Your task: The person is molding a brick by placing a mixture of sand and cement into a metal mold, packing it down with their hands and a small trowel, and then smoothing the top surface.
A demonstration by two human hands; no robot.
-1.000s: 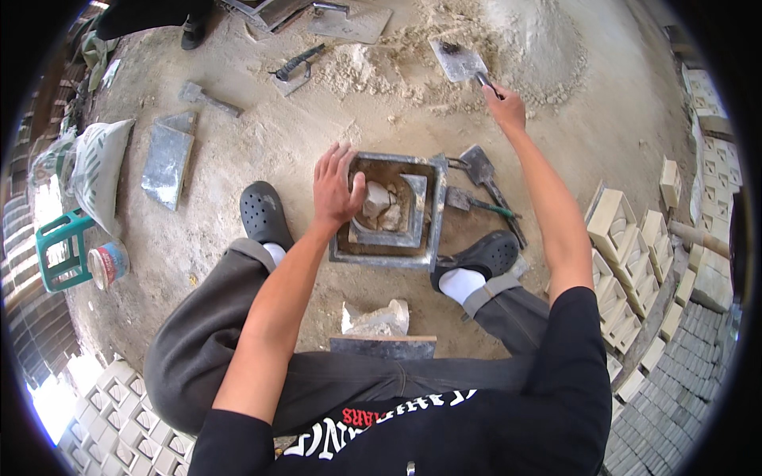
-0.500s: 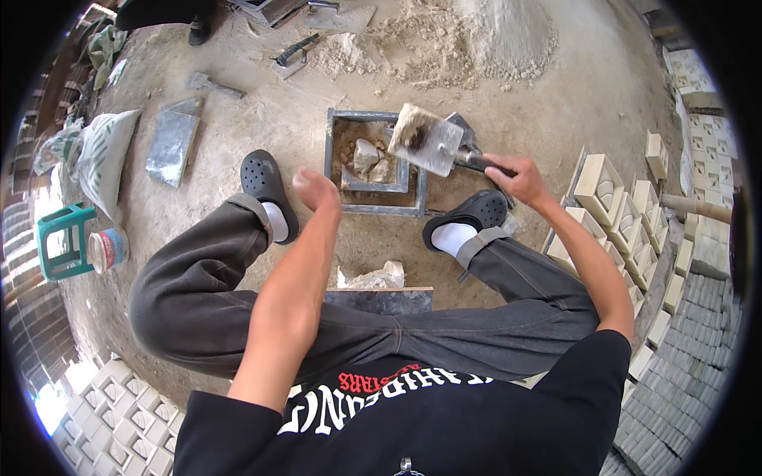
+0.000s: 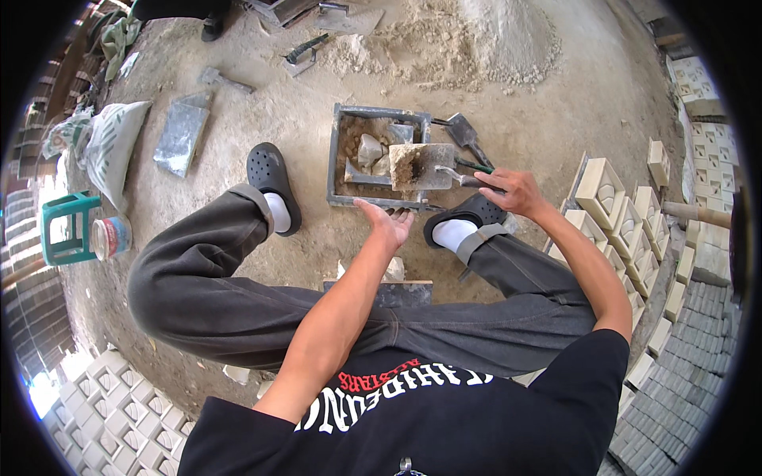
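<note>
The trowel (image 3: 436, 166) in the right hand (image 3: 514, 192) is silver-grey with a black handle (image 3: 479, 183); the frame (image 3: 334, 155) ahead of the left hand (image 3: 388, 225) is dark grey; the stool (image 3: 70, 205) left of both is green.

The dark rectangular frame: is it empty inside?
No, pale lumps and loose sandy material lie inside the frame.

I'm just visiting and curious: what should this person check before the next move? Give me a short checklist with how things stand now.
1. Right hand grips the trowel by its handle: ok.
2. Tan, crumbly material is on the trowel: ok, near the blade's left end.
3. Left hand is empty: ok, open by the near edge of the rectangular frame.
4. Left hand touches the frame: cannot tell.
5. Left shoe and right shoe are outside the frame: ok.
</note>
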